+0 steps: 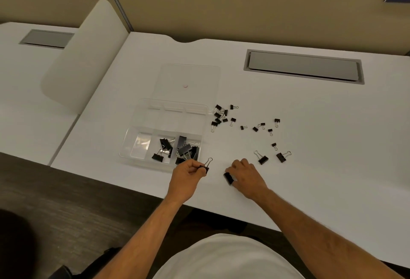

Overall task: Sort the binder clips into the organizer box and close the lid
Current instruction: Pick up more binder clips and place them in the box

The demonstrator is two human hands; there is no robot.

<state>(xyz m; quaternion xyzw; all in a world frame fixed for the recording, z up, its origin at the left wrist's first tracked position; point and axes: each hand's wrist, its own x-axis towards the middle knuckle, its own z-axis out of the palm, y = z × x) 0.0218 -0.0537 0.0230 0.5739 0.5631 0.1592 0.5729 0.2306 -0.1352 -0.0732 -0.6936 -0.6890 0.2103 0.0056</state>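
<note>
White desk (310, 123): clip (228, 178) under right grip (246, 175)

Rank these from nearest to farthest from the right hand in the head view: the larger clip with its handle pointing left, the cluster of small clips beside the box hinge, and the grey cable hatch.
1. The larger clip, just to the right hand's right.
2. The cluster of small clips, farther back, beside the organizer box.
3. The grey cable hatch, at the desk's rear.
</note>
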